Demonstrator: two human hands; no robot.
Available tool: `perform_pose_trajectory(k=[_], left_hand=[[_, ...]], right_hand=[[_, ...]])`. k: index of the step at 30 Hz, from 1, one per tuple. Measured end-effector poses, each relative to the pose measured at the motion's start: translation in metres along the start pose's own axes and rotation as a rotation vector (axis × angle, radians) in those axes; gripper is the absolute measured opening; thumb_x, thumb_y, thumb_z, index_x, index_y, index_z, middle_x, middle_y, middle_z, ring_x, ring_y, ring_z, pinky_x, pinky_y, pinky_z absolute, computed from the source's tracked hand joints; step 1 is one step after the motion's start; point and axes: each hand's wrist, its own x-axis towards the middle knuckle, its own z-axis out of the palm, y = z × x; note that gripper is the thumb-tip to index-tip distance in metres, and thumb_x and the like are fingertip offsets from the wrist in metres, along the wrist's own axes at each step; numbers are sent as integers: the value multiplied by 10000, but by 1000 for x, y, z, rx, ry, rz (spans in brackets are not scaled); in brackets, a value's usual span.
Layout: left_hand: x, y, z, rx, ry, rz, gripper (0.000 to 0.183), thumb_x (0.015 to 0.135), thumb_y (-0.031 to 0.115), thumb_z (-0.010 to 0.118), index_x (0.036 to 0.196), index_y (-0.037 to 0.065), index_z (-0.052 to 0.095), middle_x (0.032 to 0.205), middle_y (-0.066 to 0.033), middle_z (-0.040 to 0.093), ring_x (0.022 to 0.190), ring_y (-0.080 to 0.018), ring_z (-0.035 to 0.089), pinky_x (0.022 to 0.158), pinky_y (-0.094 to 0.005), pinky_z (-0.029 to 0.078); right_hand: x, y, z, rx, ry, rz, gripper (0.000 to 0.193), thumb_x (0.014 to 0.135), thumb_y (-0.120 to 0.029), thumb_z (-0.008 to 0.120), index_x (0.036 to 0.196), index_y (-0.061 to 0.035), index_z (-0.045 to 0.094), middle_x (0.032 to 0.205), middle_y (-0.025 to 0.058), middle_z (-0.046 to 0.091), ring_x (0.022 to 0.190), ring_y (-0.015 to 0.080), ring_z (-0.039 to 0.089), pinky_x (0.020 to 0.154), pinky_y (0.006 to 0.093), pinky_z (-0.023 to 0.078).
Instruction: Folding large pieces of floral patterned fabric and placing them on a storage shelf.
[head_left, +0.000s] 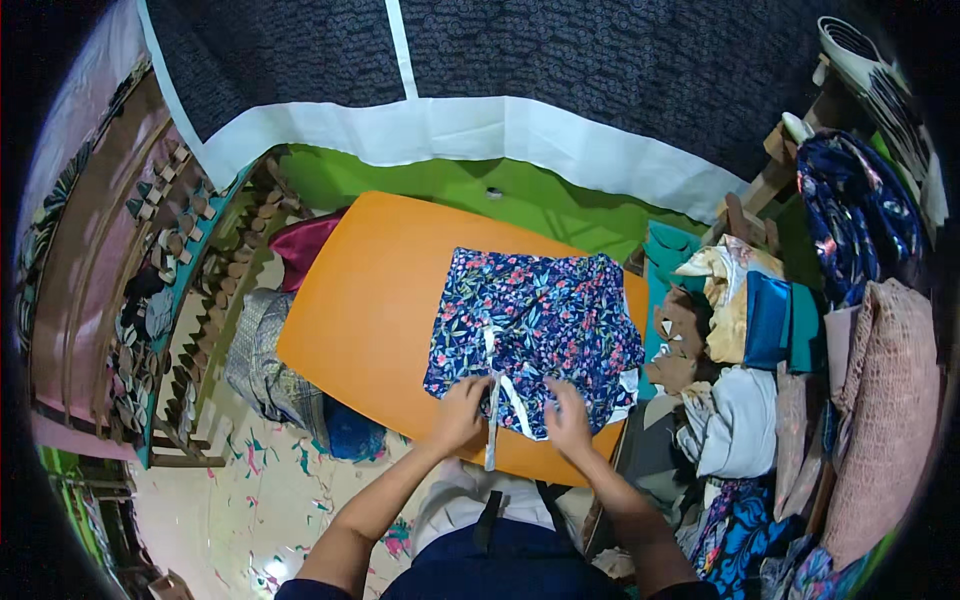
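Note:
A navy floral cloth (540,320) with pink, red and green print lies spread over the right part of an orange tabletop (350,290). My left hand (462,410) is at the cloth's near left edge, its fingertips pinched at a narrow whitish strip (491,430) like a tape, which hangs over the table's near edge. Beside it, a curved white piece (515,405) shows on the cloth. My right hand (569,418) rests at the near edge of the cloth, fingers apart and seemingly holding nothing. White bits show at the cloth's right corner.
Piled folded fabrics (740,420) crowd the right side. On the left stands a wooden rack (175,310) with many small pieces. Grey patterned cloth (265,350) lies beside the table, and scraps litter the floor (250,500). A dark curtain (600,70) hangs behind.

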Motion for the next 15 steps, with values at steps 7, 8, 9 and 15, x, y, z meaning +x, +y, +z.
perform_pose_trajectory(k=[7, 8, 9, 15], left_hand=[[-9, 3, -7, 462, -77, 492, 411, 644, 156, 629, 1042, 142, 526, 1082, -104, 478, 1013, -267, 442, 857, -400, 347], [-7, -3, -4, 438, -40, 470, 398, 654, 160, 628, 1038, 137, 525, 1091, -105, 472, 1016, -268, 441, 857, -399, 345], [-6, -7, -1, 414, -3, 449, 386, 663, 163, 628, 1034, 133, 525, 1100, -107, 466, 1019, -268, 439, 858, -398, 344], [3, 4, -11, 363, -19, 305, 508, 663, 179, 629, 1140, 109, 469, 1150, -118, 452, 1059, -296, 425, 881, -414, 330]], right_hand=[[-25, -16, 24, -507, -255, -599, 280, 739, -183, 515, 1007, -236, 575, 940, 32, 516, 882, 182, 477, 762, 374, 368], [-21, -19, 31, -535, -208, -628, 209, 721, -202, 516, 901, -264, 604, 914, 17, 508, 875, 170, 464, 773, 384, 361], [-18, -18, 35, -532, -205, -632, 209, 721, -202, 516, 901, -264, 604, 914, 17, 508, 875, 170, 464, 773, 384, 361], [28, -17, 4, -197, -130, -266, 132, 729, -117, 544, 833, -160, 612, 963, 58, 521, 910, 251, 490, 804, 407, 368]])
